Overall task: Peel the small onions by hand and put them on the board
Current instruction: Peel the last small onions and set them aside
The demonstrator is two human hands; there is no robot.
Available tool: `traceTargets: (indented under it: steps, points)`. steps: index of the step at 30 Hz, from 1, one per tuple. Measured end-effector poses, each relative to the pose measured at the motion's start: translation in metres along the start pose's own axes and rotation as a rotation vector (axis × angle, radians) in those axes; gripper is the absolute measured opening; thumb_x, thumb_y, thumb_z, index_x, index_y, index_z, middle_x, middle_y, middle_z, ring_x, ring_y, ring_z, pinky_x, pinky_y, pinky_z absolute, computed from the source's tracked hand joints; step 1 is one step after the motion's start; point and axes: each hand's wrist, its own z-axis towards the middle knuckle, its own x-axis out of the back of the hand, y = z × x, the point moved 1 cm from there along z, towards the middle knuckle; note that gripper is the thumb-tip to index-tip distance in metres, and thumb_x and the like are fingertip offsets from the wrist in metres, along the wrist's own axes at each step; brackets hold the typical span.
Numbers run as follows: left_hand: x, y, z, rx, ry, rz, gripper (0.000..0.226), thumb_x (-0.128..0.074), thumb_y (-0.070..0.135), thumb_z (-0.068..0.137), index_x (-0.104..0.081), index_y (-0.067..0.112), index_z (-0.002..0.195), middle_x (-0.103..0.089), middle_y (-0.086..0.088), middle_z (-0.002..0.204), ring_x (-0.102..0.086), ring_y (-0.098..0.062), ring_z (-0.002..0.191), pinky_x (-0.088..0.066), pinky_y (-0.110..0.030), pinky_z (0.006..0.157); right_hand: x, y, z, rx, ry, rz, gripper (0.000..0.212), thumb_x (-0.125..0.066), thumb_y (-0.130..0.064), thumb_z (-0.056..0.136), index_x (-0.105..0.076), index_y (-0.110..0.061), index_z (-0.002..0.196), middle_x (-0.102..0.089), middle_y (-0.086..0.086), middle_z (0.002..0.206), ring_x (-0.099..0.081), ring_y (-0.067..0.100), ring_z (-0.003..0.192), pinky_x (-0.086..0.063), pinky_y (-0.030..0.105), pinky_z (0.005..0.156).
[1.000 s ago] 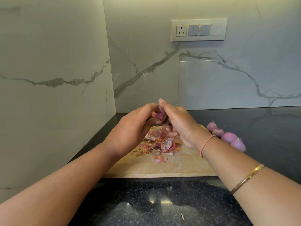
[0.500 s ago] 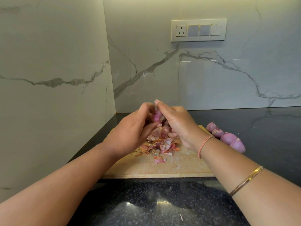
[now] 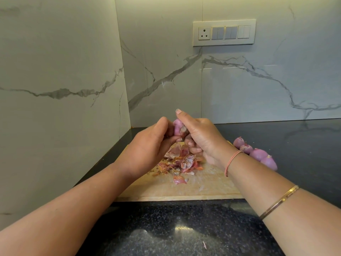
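One small onion (image 3: 177, 125) pinched between left hand (image 3: 147, 150) and right hand (image 3: 203, 139), held above the board (image 3: 203, 191) near its far edge, I log peel scraps (image 3: 181, 161) heaped beneath, board's near strip bare, four onions (image 3: 256, 154) on the counter (image 3: 166, 228) just past its right edge.

A half-peeled pink onion (image 3: 177, 126) is held above the wooden board (image 3: 203, 189); four purple onions (image 3: 256, 154) line up just right of it.
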Motion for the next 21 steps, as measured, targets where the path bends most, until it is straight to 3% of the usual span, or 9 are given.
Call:
traceTargets:
  steps: [4, 8, 11, 14, 17, 21]
  points:
    - [-0.0004, 0.0018, 0.0001, 0.029, -0.048, -0.001, 0.029, -0.042, 0.042, 0.089, -0.025, 0.033, 0.111, -0.046, 0.025, 0.079, -0.054, 0.004, 0.069, -0.047, -0.015, 0.059, 0.0004, 0.0009, 0.0007, 0.019, 0.034, -0.058, 0.044, -0.061, -0.051, 0.084, -0.062, -0.007, 0.085, -0.041, 0.009, 0.061, -0.034, 0.007, 0.034, -0.023, 0.014, 0.032]
    - [-0.0008, 0.0016, -0.0009, 0.003, -0.08, 0.023, 0.029, -0.036, 0.045, 0.088, -0.025, 0.032, 0.111, -0.043, 0.024, 0.079, -0.053, 0.003, 0.073, -0.04, -0.011, 0.056, 0.0007, 0.0031, 0.0023, 0.017, 0.049, -0.096, 0.062, -0.062, -0.053, 0.083, -0.064, 0.009, 0.092, -0.046, 0.009, 0.059, -0.034, 0.008, 0.034, -0.023, 0.014, 0.032]
    - [-0.0005, 0.0022, -0.0019, -0.023, -0.076, 0.03, 0.023, -0.032, 0.045, 0.09, -0.029, 0.029, 0.106, -0.044, 0.019, 0.077, -0.051, -0.004, 0.071, -0.041, -0.015, 0.055, 0.0013, 0.0016, 0.0002, 0.011, 0.033, -0.077, 0.047, -0.06, -0.051, 0.086, -0.063, -0.005, 0.077, -0.046, 0.004, 0.055, -0.033, 0.006, 0.034, -0.022, 0.014, 0.032]
    - [0.0006, 0.0048, -0.0032, -0.037, -0.056, 0.043, 0.023, -0.026, 0.047, 0.09, -0.033, 0.026, 0.098, -0.05, 0.013, 0.083, -0.053, -0.008, 0.069, -0.045, -0.023, 0.056, 0.0018, 0.0001, -0.0012, 0.001, 0.012, -0.021, 0.035, -0.056, -0.048, 0.089, -0.069, -0.02, 0.073, -0.052, 0.009, 0.069, -0.033, 0.006, 0.034, -0.022, 0.014, 0.032]
    - [0.0001, 0.0056, -0.0021, 0.015, -0.039, 0.039, 0.021, -0.032, 0.044, 0.089, -0.028, 0.028, 0.102, -0.051, 0.015, 0.083, -0.055, -0.006, 0.066, -0.047, -0.021, 0.055, 0.0011, -0.0003, -0.0008, -0.004, 0.03, -0.021, 0.05, -0.058, -0.05, 0.087, -0.069, -0.001, 0.091, -0.049, 0.012, 0.073, -0.034, 0.006, 0.034, -0.021, 0.014, 0.032]
    - [0.0014, 0.0079, -0.0015, 0.009, -0.052, 0.017, 0.027, -0.03, 0.045, 0.089, -0.026, 0.031, 0.112, -0.051, 0.014, 0.095, -0.052, 0.002, 0.068, -0.049, -0.019, 0.06, 0.0008, -0.0005, -0.0023, -0.004, 0.03, -0.012, 0.036, -0.059, -0.047, 0.088, -0.065, -0.02, 0.066, -0.046, 0.006, 0.064, -0.033, 0.006, 0.034, -0.019, 0.014, 0.034]
